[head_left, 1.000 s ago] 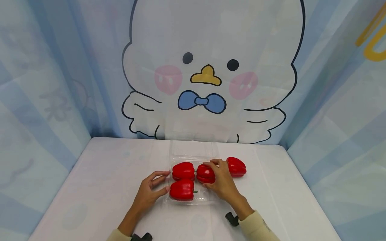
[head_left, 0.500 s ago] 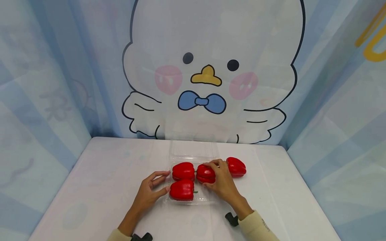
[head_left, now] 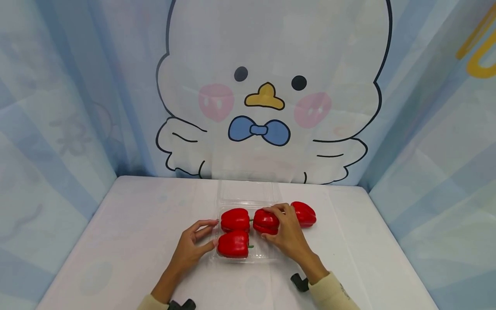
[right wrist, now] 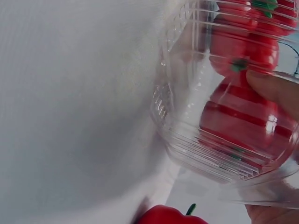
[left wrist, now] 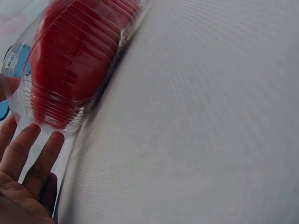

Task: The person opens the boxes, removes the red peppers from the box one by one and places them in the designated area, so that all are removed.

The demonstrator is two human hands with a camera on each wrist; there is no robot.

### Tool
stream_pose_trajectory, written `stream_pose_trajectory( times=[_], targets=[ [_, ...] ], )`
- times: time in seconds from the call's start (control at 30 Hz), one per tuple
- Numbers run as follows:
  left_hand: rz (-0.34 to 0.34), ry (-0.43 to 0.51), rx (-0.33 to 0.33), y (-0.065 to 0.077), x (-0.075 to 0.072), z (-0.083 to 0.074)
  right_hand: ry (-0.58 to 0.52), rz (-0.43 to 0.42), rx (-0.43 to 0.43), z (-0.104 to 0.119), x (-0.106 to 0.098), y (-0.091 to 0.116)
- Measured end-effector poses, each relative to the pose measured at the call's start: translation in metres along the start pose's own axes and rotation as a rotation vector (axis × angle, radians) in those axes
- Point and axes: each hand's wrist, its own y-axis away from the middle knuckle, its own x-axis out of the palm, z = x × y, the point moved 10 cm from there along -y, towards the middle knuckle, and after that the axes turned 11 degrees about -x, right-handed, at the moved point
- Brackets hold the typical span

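Two red bell peppers, a far one [head_left: 235, 220] and a near one [head_left: 233, 244], lie in the left half of a clear plastic clamshell box [head_left: 263, 257]. My right hand [head_left: 288, 230] grips a third bell pepper [head_left: 265, 221] in the box's right half, thumb on the near side and fingers over the far side. In the right wrist view this pepper [right wrist: 233, 123] shows through the box wall, below the thumb. My left hand [head_left: 193, 243] rests its fingertips against the box's left side; the left wrist view shows the fingers [left wrist: 44, 163] extended, touching the ribbed wall.
Another red bell pepper [head_left: 304, 214] lies on the white table [head_left: 155, 215] just right of the box, beyond my right hand. The box's clear lid [head_left: 248, 190] is folded back toward the rear curtain [head_left: 267, 159], which carries a cartoon bird. Curtains also flank both sides.
My right hand and the pepper it grips have shifted slightly to the right and away from me. The left hand, the box and the other peppers have stayed in place.
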Motion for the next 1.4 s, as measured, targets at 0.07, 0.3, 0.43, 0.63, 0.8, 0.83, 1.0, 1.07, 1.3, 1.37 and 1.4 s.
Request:
stream_pose_trajectory(
  times=[0.07, 0.3, 0.43, 0.63, 0.8, 0.83, 1.0, 1.07, 1.3, 1.37, 1.4],
  targets=[
    [0.000, 0.002, -0.003, 0.000, 0.000, 0.000, -0.001, -0.010, -0.007, 0.001, -0.003, 0.000],
    [0.006, 0.002, -0.008, 0.001, 0.002, 0.000, -0.002, -0.017, 0.005, 0.002, -0.009, 0.002],
    [0.007, 0.004, -0.018, 0.000, 0.001, 0.001, 0.001, -0.025, 0.016, 0.004, -0.015, 0.002],
    [0.024, 0.012, -0.022, -0.001, 0.002, 0.002, 0.008, -0.035, 0.013, 0.006, -0.022, 0.002],
    [0.031, 0.010, -0.004, 0.000, 0.002, 0.000, 0.014, -0.055, -0.010, 0.010, -0.032, 0.001],
    [0.029, 0.013, -0.003, 0.000, 0.002, -0.001, 0.015, -0.060, -0.013, 0.011, -0.035, 0.001],
    [0.025, 0.012, -0.011, 0.000, 0.002, -0.001, 0.015, -0.079, -0.028, 0.012, -0.044, 0.002],
    [0.031, 0.008, -0.016, 0.000, 0.002, -0.001, 0.015, -0.087, -0.032, 0.012, -0.048, 0.002],
    [0.026, 0.015, -0.034, 0.000, 0.002, 0.000, 0.021, -0.114, -0.048, 0.009, -0.058, 0.004],
    [0.023, 0.015, -0.035, 0.001, 0.002, -0.001, 0.021, -0.120, -0.052, 0.007, -0.061, 0.005],
    [0.024, 0.016, -0.027, 0.001, 0.002, -0.002, 0.022, -0.123, -0.054, 0.007, -0.062, 0.006]
  ],
)
